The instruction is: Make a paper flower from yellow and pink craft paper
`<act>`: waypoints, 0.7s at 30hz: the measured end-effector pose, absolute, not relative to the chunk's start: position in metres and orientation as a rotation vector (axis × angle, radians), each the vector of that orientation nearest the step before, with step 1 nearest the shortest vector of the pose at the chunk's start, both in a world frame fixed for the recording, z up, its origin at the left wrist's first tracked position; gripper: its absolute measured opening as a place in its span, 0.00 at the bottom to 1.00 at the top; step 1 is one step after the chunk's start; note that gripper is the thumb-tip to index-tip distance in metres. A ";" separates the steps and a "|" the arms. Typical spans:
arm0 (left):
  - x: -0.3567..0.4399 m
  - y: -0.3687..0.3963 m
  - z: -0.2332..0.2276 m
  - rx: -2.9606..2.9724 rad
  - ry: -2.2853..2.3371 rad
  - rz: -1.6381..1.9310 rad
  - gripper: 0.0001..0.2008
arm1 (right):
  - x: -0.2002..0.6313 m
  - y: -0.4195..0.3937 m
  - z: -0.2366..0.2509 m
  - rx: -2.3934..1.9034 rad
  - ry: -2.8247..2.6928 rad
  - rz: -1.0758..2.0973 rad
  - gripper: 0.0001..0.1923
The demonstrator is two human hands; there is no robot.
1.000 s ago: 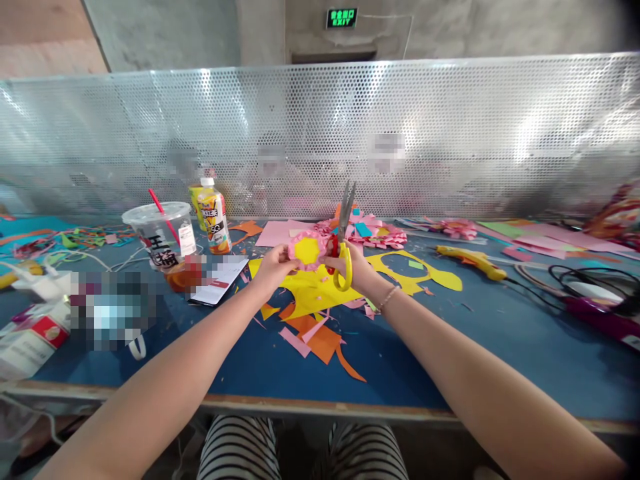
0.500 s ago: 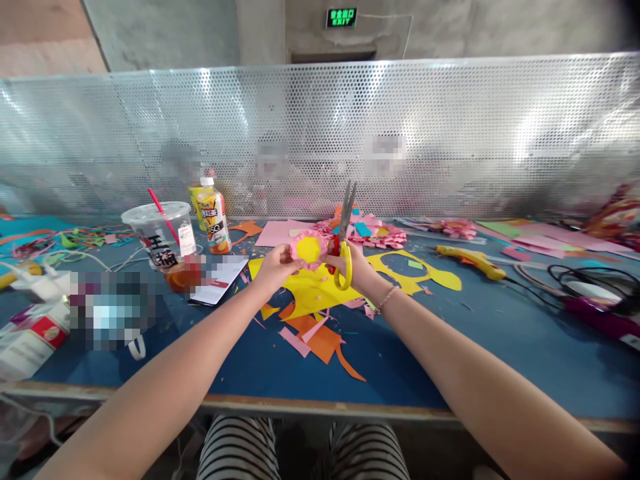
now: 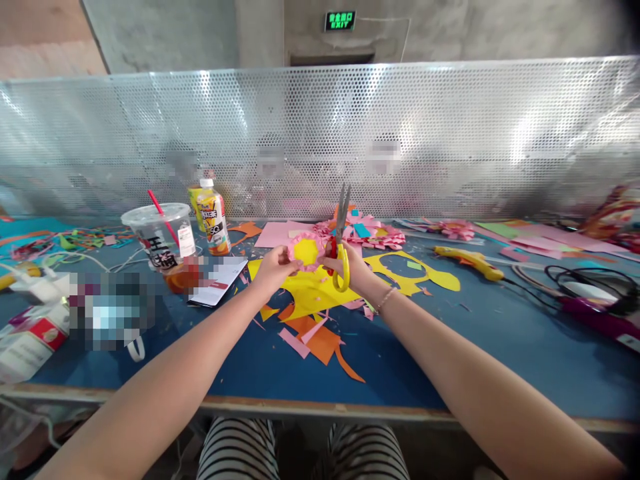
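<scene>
A pink paper flower with a yellow centre [image 3: 305,251] is held above the table. My left hand [image 3: 275,269] pinches its left edge. My right hand [image 3: 353,267] has scissors [image 3: 341,230] with yellow and red handles in its grip, blades pointing up and slightly parted. Its fingertips are close to the flower's right edge; whether they touch it I cannot tell. Beneath lies a yellow paper sheet [image 3: 320,297] with round holes cut out. Behind the hands, several pink paper flowers [image 3: 370,230] lie in a pile.
Orange paper scraps [image 3: 320,341] lie near the front edge. At left stand a lidded drink cup [image 3: 163,247] and a juice bottle [image 3: 213,217]. A yellow glue gun [image 3: 467,261] and black cables [image 3: 585,283] lie at right. A perforated metal screen [image 3: 320,120] rises behind the table.
The flower, the scissors and both hands have shifted very slightly left. My grip on them looks the same.
</scene>
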State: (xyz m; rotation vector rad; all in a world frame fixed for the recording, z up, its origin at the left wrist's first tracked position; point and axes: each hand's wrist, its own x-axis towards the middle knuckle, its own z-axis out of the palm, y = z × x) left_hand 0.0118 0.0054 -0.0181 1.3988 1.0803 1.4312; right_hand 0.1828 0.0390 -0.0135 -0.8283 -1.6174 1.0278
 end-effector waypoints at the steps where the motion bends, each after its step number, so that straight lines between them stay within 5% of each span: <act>1: 0.012 0.005 -0.018 1.388 1.084 1.432 0.12 | 0.182 0.038 -0.013 -0.837 -1.618 1.028 0.17; 21: 0.013 -0.002 -0.013 1.355 0.955 1.383 0.12 | 0.185 0.044 -0.018 -0.743 -1.576 1.046 0.15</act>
